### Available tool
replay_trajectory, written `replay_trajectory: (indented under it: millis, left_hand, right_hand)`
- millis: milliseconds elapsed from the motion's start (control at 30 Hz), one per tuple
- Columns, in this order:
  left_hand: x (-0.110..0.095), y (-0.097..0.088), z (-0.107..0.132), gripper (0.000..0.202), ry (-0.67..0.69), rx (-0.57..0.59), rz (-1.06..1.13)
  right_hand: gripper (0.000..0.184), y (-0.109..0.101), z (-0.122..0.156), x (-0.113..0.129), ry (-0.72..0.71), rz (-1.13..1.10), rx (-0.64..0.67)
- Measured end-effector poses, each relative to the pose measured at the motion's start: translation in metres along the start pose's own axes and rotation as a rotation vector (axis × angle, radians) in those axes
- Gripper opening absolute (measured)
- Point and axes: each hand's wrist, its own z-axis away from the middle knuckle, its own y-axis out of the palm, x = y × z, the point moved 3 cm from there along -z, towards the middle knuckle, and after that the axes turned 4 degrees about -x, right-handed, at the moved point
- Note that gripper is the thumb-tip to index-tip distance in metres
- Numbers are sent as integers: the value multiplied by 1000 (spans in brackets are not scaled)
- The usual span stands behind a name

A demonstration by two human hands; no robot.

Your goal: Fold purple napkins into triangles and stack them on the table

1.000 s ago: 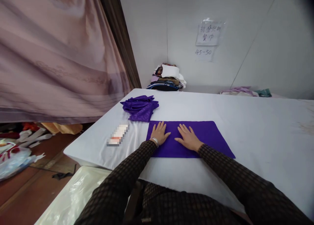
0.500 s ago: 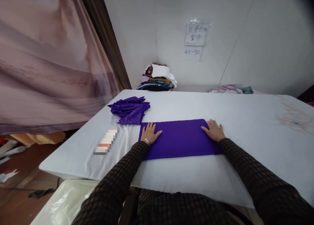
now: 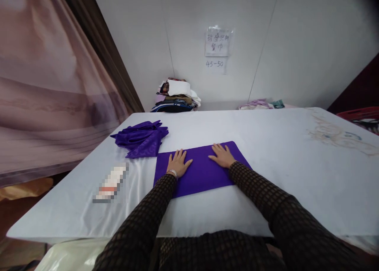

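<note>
A purple cloth [image 3: 201,176], folded into a flat rectangle, lies on the white-covered table [image 3: 275,152] in front of me. On its left part my left hand [image 3: 178,163] rests flat with the fingers spread. My right hand [image 3: 222,156] lies palm down on the right half of the cloth, fingers apart. Neither hand grips anything. To the left, a crumpled heap of purple cloth [image 3: 142,139] sits close to the far left corner of the folded piece.
A blurred-out flat object [image 3: 111,183] lies at the table's left. Folded clothes [image 3: 176,96] are stacked behind the far edge, with more fabric [image 3: 257,104] to their right. A pink curtain [image 3: 59,85] hangs at left. A handwritten sign [image 3: 216,43] is on the wall.
My right hand has moved left from the cloth's right edge onto its surface. My left hand stays near the left edge. The view has shifted, and the cloth appears slightly turned.
</note>
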Motion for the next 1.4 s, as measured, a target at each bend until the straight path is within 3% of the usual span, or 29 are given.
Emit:
replay_trajectory:
  millis: [100,167,200,267,433,500,567,667,867,967,1067,1167,1267,1333,1400]
  left_hand:
    - [2,-2,-3,70,2,1,10]
    - [2,-6,-6,70,-21,19,36]
    - [1,-10,-7,71,-44,26,56]
    - [-6,-17,-4,70,-62,19,91]
    - [-47,-22,39,63,155,-62,21]
    - [-57,-14,59,61,167,-37,-20]
    - [-60,-7,73,61,142,-33,-40]
    - [-56,-1,77,65,125,-63,-40]
    - [-53,1,73,67,127,-66,-12]
    - [-54,1,73,67,114,-48,11]
    - [-57,-4,73,64,65,-8,70]
    - [-67,-10,73,59,22,-6,115]
    - [-72,-14,76,58,46,-39,91]
    - [-61,-12,81,62,23,-34,59]
    - [-35,-10,89,67,-40,-22,29]
  right_hand:
    - [71,-19,23,-63,246,79,-32]
    - [70,-31,37,-83,378,116,-49]
    - [70,-36,43,-81,404,124,-63]
    - [73,-40,50,-56,346,117,-101]
    - [73,-16,59,64,-59,-10,-128]
    - [71,-2,62,90,-93,-55,-94]
    - [73,6,65,93,-77,-73,-72]
    - [78,6,74,62,-1,-39,-76]
    - [76,-17,123,-56,356,130,-111]
    - [75,-29,143,-85,486,205,-137]
    - [76,-39,136,-60,415,219,-208]
    - [74,-34,108,6,182,157,-226]
    - [71,-13,86,65,-21,75,-128]
    - [71,1,82,78,-66,46,-62]
    - [72,10,86,70,-41,56,-45]
